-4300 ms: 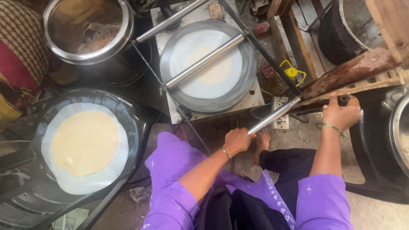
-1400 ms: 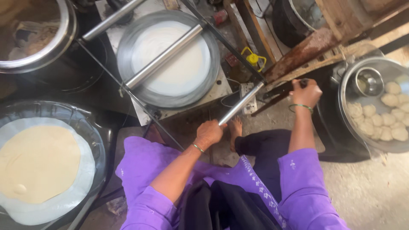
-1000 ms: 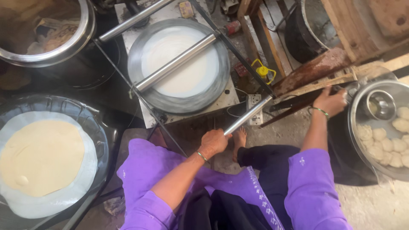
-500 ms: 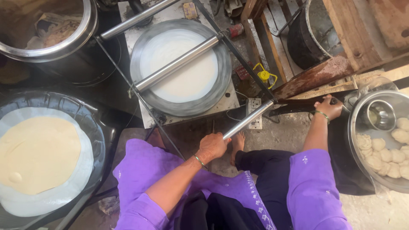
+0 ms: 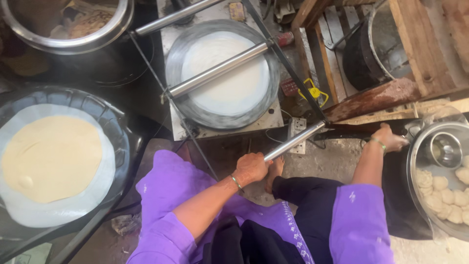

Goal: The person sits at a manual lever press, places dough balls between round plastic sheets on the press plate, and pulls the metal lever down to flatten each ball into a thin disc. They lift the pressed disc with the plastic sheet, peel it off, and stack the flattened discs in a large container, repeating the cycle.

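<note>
- Left hand [image 5: 250,168]: clenched round the lower end of the steel lever [image 5: 293,142], which slopes up toward 1 o'clock; forearm extended, wrist straight, likely placed for leverage.
- Right hand [image 5: 391,139]: at 3 o'clock, arm reaching outward, fingers over the rim of the bowl of dough balls [image 5: 420,161]; grip cannot be told.
- Round press plate [image 5: 222,73]: at 12 o'clock, white sheet on it, roller bar across.
- Flattened dough disc [image 5: 51,159]: at 9 o'clock on a dark tray.

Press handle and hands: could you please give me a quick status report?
Left hand gripping the steel press handle. Right hand at the rim of the dough-ball tray, holding nothing visible. Round press plate open, white sheet on it.
</note>
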